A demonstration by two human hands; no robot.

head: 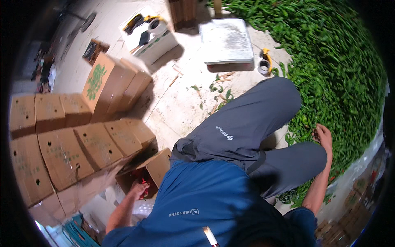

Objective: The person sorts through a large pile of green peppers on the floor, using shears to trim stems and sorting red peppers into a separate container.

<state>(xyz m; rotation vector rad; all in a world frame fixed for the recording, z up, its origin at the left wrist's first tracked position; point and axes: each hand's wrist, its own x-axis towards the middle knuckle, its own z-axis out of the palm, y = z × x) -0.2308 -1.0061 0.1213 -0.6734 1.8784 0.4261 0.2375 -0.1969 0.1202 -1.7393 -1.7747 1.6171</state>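
My left hand (138,189) reaches into an open cardboard box (160,165) beside my left hip. Its fingers are closed around red chili peppers (145,194), and the box's inside is mostly in shadow. Past my right knee, my right hand (323,136) is at the near edge of a large heap of green chili peppers (342,92). Its fingers are curled, with a small dark reddish patch by the fingertips. I cannot tell whether that patch is something held.
Closed cardboard boxes (64,154) stand in rows at the left. Ahead are a white foam box (157,49) holding tape dispensers, a dirty white lidded container (226,40) and another tape dispenser (264,63). Pepper scraps (228,95) litter the floor. A cigarette (210,236) juts in below.
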